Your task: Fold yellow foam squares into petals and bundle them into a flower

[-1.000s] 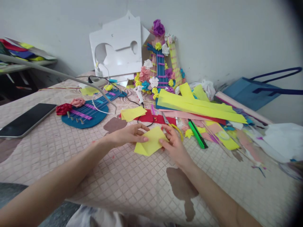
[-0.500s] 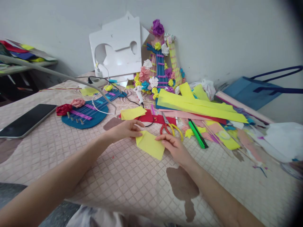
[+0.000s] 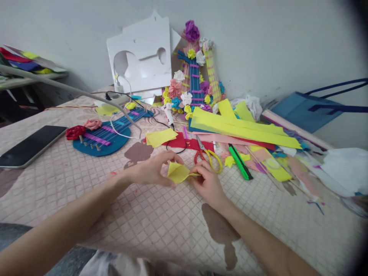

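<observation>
A small yellow paper piece (image 3: 178, 172) is folded and bunched between both my hands, just above the patterned tablecloth (image 3: 149, 222). My left hand (image 3: 151, 170) pinches its left side with thumb and fingers curled. My right hand (image 3: 208, 184) grips its right edge, fingers closed. Red-and-yellow scissors (image 3: 207, 155) lie just behind my right hand. A green utility knife (image 3: 240, 161) lies to their right.
A blue paper guitar (image 3: 105, 134) with paper roses lies at the left, a dark tablet (image 3: 30, 145) further left. Yellow paper strips (image 3: 244, 128), coloured scraps, a flower-covered craft (image 3: 194, 80), white cardboard (image 3: 142, 61) and a blue bag (image 3: 313, 109) crowd the back and right.
The yellow paper lay flat under my fingers before; now both hands have drawn together and folded it up into a smaller bunched shape.
</observation>
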`<state>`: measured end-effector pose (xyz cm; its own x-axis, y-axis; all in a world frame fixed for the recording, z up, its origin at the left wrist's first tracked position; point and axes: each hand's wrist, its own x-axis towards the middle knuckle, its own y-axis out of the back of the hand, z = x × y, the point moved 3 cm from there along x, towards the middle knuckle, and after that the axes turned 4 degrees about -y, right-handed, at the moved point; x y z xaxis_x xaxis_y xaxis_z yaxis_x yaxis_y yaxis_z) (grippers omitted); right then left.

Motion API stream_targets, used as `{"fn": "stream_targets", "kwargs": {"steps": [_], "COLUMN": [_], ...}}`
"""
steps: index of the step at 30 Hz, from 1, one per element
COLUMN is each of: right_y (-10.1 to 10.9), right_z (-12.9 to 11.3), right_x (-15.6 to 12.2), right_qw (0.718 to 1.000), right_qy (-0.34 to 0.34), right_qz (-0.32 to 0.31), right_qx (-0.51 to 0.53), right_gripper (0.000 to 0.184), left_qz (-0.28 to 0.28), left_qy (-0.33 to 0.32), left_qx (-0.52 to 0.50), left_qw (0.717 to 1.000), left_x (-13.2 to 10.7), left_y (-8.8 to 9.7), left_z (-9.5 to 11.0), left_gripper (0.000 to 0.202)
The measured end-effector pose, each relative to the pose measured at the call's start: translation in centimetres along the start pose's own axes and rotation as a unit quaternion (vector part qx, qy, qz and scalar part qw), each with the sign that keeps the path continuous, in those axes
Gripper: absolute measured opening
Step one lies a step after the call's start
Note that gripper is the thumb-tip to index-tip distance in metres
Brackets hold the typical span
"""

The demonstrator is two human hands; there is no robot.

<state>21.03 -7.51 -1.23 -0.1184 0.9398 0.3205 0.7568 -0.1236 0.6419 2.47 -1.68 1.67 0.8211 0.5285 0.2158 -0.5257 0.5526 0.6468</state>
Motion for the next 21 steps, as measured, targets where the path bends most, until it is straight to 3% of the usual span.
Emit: {"fn": "stream_targets", "kwargs": {"steps": [2,4,6,10,16,21], "right_y": [-0.2,-0.4,-0.5,-0.6,-0.6,-0.5], "right_z": [-0.2,-0.4,-0.7,-1.1,-1.3,-1.2], "right_x": [-0.2,-0.4,-0.5,-0.5,-0.5,-0.6], "right_qw": [1.000,0.999,0.997,0.986,0.976,0.973], "right_qy": [0.013,0.034,0.053,0.081,0.137,0.136], "right_qz": [0.001,-0.021,-0.062,-0.142,-0.168,-0.186], "right_qx": [-0.007,-0.012,-0.014,-0.014,-0.029,-0.004], "right_gripper": [0.010,0.013,0.021,0.039,0.022,0.035], "left_qz": [0.012,0.074,0.093,0.060,0.030,0.035], "left_qy": [-0.014,-0.032,-0.049,-0.079,-0.047,-0.019], "left_qx": [0.040,0.109,0.167,0.199,0.151,0.084], "left_qw": [0.999,0.991,0.980,0.975,0.987,0.996], "left_x": [-0.6,-1.2,-1.8,-2.6,-3.6,-4.1], "left_y": [-1.0,-1.7,-2.0,-1.6,-1.3,-1.2], "left_z": [0.9,1.4,1.6,1.2,0.7,0.6], "left_gripper": [0.061,0.034,0.010,0.016,0.014,0.020]}}
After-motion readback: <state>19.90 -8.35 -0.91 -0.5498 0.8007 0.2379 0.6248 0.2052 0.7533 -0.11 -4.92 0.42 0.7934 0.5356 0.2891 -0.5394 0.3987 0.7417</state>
